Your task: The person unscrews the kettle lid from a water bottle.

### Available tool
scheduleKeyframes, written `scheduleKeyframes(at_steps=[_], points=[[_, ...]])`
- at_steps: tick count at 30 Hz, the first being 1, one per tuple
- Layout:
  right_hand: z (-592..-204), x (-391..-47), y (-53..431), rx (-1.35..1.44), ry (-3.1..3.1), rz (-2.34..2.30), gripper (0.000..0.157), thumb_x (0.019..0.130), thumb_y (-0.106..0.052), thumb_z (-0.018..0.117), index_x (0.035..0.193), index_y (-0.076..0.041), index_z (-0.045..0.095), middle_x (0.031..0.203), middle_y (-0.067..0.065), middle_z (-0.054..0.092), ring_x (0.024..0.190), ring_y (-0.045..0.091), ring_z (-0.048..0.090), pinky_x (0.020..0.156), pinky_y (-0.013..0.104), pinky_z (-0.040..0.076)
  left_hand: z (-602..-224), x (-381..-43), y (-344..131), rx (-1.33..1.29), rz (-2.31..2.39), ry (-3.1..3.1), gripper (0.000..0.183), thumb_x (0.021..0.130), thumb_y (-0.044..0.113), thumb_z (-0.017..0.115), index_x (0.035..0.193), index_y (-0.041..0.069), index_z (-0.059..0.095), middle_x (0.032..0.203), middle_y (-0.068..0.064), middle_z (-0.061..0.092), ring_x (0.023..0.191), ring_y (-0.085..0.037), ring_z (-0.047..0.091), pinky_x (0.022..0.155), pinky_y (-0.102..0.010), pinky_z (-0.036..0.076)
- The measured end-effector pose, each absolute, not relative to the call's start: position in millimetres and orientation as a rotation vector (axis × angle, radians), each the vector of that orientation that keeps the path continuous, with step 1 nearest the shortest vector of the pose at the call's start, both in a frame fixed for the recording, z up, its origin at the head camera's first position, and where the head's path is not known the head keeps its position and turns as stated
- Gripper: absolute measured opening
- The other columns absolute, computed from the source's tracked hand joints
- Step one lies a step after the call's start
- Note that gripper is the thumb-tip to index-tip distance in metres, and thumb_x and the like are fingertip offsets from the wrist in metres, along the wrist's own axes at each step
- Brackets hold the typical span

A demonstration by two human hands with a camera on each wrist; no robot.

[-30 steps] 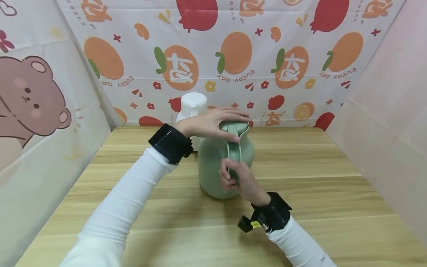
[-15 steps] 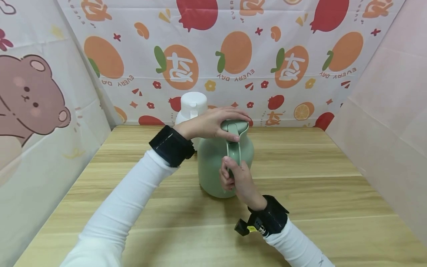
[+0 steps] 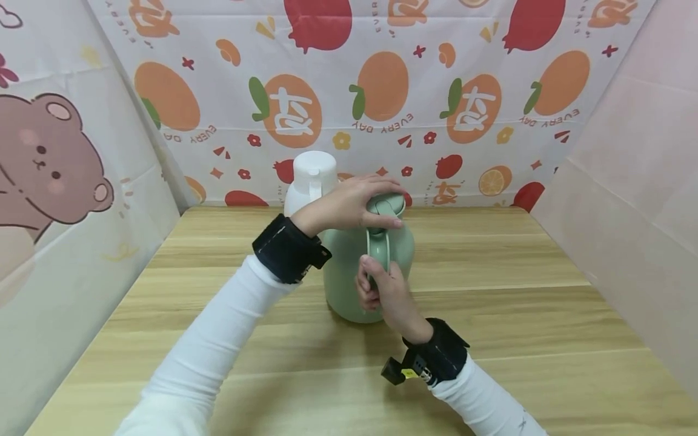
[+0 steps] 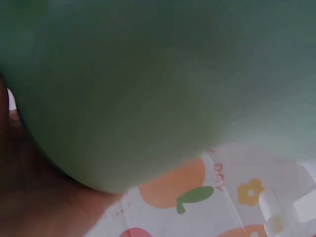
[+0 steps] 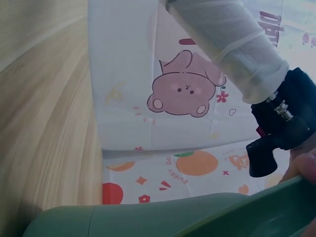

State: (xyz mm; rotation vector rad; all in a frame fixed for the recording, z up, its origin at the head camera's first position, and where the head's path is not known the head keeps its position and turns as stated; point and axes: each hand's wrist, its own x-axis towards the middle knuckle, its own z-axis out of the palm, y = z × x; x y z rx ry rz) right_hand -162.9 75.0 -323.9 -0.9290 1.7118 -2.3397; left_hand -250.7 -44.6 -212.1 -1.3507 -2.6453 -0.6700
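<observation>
A green thermos jug [image 3: 343, 278] stands upright on the wooden table, its handle [image 3: 378, 244] facing me. My left hand [image 3: 351, 203] grips the jug's round lid [image 3: 390, 204] from above, thumb on the near side and fingers over the far side. The lid sits at an angle to the handle. Lower down, my right hand [image 3: 389, 293] is wrapped around the handle with its thumb uppermost. Green plastic [image 4: 123, 94] fills most of the left wrist view, blurred. In the right wrist view the jug's side [image 5: 143, 217] runs along the bottom.
Behind the jug and to its left stands a white jug [image 3: 314, 172], partly hidden by my left hand. The wooden table [image 3: 507, 290] ends at a fruit-print cloth [image 3: 436, 60] at the back. A bear-print cloth [image 3: 60, 157] hangs on the left, a pale one [image 3: 627, 151] on the right.
My left hand has turned the lid counterclockwise, its thumb shifting right and its wrist moving slightly right and nearer. The right hand has stayed on the handle, and the jug has not moved.
</observation>
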Motion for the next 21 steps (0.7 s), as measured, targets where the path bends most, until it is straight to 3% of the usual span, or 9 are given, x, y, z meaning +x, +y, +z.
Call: scheduleKeyframes(at_steps=[7,14,21], points=[[-325,-167,77,-0.980,1.678,-2.312,0.039,0.095,-0.027,0.038,0.063,-0.005,0.034,0.048,-0.001,0.028,0.038,0.016,0.022,0.036,0.032,0.016,-212,-241,-36,-1.202,-0.698,-2.640,0.051,0.078,0.043,0.070,0.119,0.014,0.060,0.120,-0.005,0.056,0.106,-0.019,0.049,0.078,-0.033,0.039],[-325,-168,79,-1.040,1.627,-2.279,0.037,0.095,-0.023,0.036,0.063,-0.005,0.033,0.047,0.000,0.026,0.037,0.015,0.021,0.035,0.032,0.015,-212,-231,-31,-1.016,-0.641,-2.694,0.056,0.077,0.049,0.068,0.120,0.015,0.060,0.129,-0.006,0.051,0.119,-0.026,0.043,0.093,-0.040,0.034],[-324,-168,80,-1.067,1.617,-2.267,0.036,0.095,-0.023,0.036,0.063,-0.007,0.034,0.046,0.001,0.025,0.036,0.015,0.020,0.034,0.031,0.016,-213,-229,-28,-0.873,-0.591,-2.746,0.063,0.075,0.060,0.063,0.123,0.021,0.057,0.135,-0.004,0.045,0.123,-0.028,0.036,0.094,-0.044,0.031]])
